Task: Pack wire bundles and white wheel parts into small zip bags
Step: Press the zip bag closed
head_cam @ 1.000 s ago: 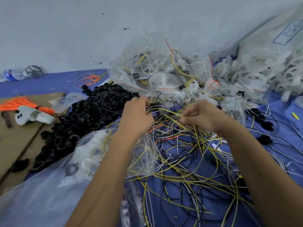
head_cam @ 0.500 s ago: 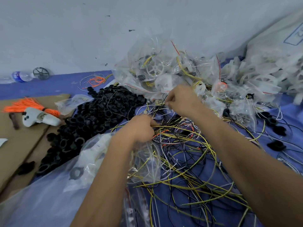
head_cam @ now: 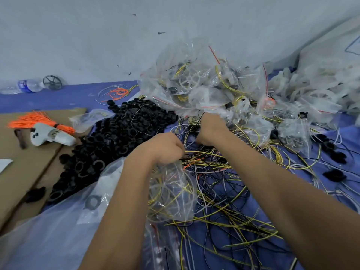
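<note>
The left hand (head_cam: 165,147) gripped a small clear zip bag (head_cam: 171,191), fingers curled on its mouth, the bag hanging toward 6 o'clock. The right hand (head_cam: 210,129), just beside it at 1 o'clock, was fisted around thin wires from the loose wire tangle (head_cam: 224,191). At 12 o'clock the heap of filled zip bags (head_cam: 204,88) with white wheel parts (head_cam: 188,82) touched the wall. A pile of black rings (head_cam: 109,141) bordered the left hand; bare cardboard (head_cam: 25,166) lay at 9 o'clock.
</note>
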Action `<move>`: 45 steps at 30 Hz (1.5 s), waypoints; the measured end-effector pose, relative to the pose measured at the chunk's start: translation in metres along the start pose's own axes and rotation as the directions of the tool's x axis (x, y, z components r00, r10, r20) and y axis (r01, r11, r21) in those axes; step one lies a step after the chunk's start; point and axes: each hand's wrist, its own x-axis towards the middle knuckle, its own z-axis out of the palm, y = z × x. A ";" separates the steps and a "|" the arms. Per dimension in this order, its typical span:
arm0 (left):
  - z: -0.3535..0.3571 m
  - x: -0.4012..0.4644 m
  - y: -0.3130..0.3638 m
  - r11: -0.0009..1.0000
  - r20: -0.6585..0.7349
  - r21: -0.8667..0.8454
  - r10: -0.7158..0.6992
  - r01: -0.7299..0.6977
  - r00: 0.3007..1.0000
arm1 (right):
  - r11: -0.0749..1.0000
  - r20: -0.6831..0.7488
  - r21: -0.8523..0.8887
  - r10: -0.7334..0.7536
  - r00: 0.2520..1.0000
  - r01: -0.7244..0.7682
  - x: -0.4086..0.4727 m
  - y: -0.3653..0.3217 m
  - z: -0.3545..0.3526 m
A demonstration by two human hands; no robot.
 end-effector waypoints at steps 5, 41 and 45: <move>0.003 0.002 -0.007 0.997 -0.110 -0.073 -0.042 0.034 0.993 | 0.911 0.075 0.400 0.079 0.994 -0.102 -0.012 0.032 -0.020; 0.004 -0.011 0.032 0.993 -0.161 -0.069 0.079 -0.091 0.984 | 0.184 -0.388 0.922 0.392 0.834 0.342 -0.086 0.086 -0.064; 0.000 -0.016 0.034 1.000 0.012 0.021 0.015 -0.015 1.000 | -0.171 -0.306 0.886 0.486 0.819 0.432 -0.085 0.090 -0.084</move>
